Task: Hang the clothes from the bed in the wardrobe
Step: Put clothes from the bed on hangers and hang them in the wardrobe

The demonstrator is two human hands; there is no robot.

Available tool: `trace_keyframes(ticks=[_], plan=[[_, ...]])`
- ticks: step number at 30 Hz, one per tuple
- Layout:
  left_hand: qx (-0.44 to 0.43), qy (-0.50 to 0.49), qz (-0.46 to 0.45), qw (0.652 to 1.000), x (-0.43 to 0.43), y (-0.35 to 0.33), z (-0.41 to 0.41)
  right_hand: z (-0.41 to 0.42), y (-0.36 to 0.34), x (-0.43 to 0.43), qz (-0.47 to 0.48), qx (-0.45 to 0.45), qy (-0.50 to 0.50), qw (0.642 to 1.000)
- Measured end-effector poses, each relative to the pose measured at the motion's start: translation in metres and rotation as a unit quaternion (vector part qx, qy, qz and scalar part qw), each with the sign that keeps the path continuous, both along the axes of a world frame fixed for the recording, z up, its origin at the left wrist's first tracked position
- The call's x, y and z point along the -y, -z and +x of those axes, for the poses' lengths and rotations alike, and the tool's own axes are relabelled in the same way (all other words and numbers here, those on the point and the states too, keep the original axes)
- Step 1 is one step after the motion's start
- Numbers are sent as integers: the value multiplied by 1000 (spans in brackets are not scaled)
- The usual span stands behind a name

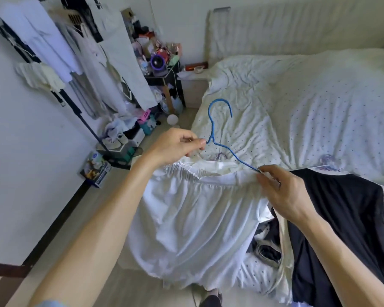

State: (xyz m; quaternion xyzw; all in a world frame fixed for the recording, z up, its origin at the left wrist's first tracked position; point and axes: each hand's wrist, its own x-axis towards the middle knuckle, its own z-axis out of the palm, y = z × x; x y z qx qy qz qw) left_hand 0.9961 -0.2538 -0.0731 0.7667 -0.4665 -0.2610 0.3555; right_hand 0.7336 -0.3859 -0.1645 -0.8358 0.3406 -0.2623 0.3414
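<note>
A white skirt (186, 218) with an elastic waistband hangs down in front of me over the bed's near edge. A blue wire hanger (217, 125) stands upright above the waistband, hook pointing right. My left hand (175, 147) pinches the hanger's left arm together with the waistband. At the other end, my right hand (279, 191) pinches the right arm and the waistband there. A black garment (341, 218) lies on the bed (308, 96) at the right, under my right forearm.
An open clothes rail (80, 111) with several pale garments (53, 45) hanging stands against the left wall. A cluttered bedside table (164, 74) sits beyond it. Shoes and boxes (120, 138) lie on the floor under the rail. A narrow strip of floor runs between rail and bed.
</note>
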Motion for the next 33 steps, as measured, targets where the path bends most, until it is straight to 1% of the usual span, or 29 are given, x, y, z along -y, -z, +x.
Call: trace_keyframes(ticks=[2,5,10,14,16,18,20,22,24,26,27,29,31,33], plan=[[-13,12,6,1000,38,18,30,28,16,31,5,-19,22,1000],[-13,9,27,1000,105,62,83,77,51,88,-16,-59,38,997],[-57,-8,79,995,214,163,173,166,120,182,23,-162,71,984],[-54,-26,129,990,274,247,222,222,177,235,56,-247,77,964],[-14,-39,156,987,295,293,240,243,207,249,55,-266,85,959],[72,-53,173,981,307,335,253,259,238,255,29,-280,91,955],[166,-65,159,971,315,376,264,269,271,254,-7,-304,86,949],[217,-56,161,961,325,419,270,272,299,247,17,-379,34,924],[231,-33,201,951,330,465,267,265,331,232,76,-457,-32,885],[231,-5,255,939,323,507,253,255,355,213,130,-492,-63,859],[238,8,273,932,316,526,245,251,364,206,152,-497,-67,852],[259,0,276,926,305,552,234,246,378,200,167,-501,-67,846],[254,-6,293,922,303,559,232,244,385,203,159,-503,-66,847],[235,29,335,912,308,555,236,244,387,206,162,-503,-68,846]])
